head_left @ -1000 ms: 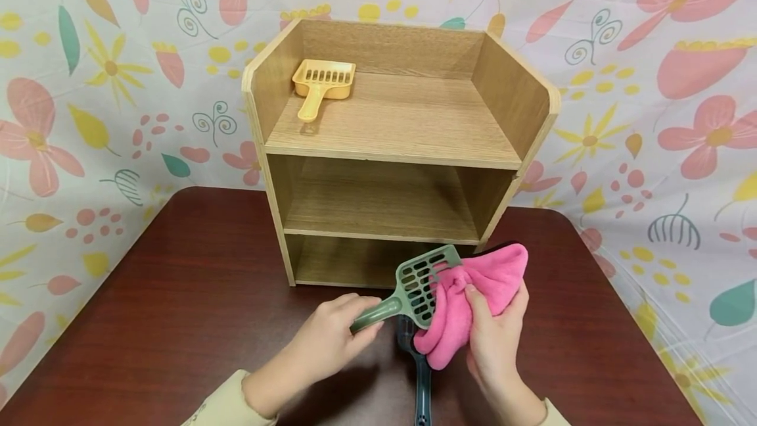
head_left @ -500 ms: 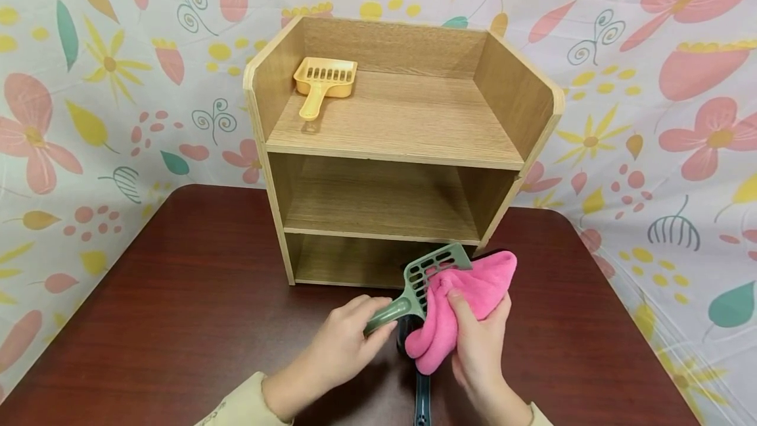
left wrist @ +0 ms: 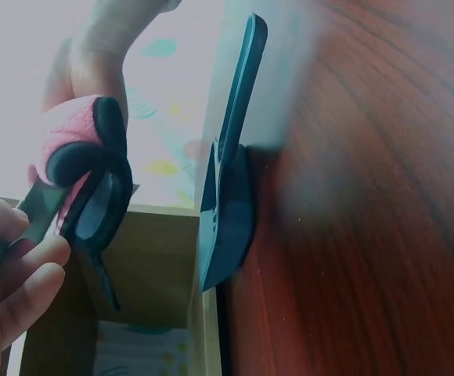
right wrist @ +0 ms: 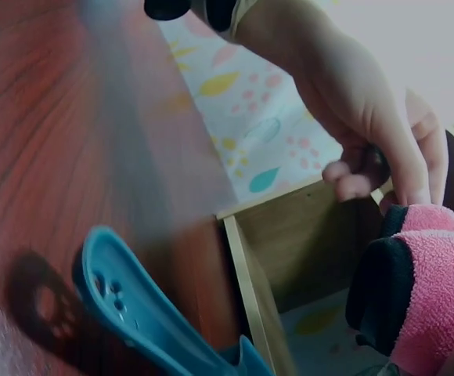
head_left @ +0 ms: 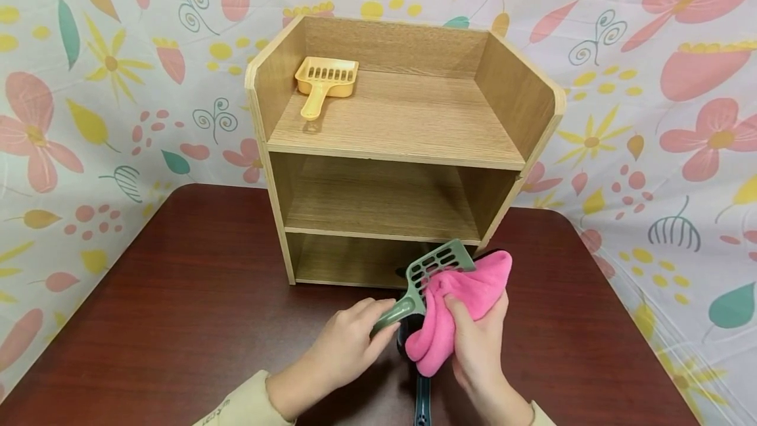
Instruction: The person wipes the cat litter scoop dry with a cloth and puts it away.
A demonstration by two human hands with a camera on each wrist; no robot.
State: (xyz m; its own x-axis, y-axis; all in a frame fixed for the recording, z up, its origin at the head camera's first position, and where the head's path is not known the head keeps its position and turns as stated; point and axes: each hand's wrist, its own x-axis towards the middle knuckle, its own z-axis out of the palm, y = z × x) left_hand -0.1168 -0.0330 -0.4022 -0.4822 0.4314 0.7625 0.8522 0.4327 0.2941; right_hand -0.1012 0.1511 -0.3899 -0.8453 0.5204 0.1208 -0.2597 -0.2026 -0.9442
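Left hand (right wrist: 383,129), fingers bent, thumb just beside black-edged pink cloth (right wrist: 442,286); blue handle (right wrist: 145,305), holes at its end, over red-brown desk (right wrist: 39,125) near lower front edge of wooden shelf (right wrist: 250,286).

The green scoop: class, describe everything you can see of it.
The green scoop looks like smooth, glossy plastic, with a handle and a slotted head. It is tilted above the table, head toward the wooden shelf. The left hand grips its handle; the right hand holds a pink cloth against the head, hiding part of it.
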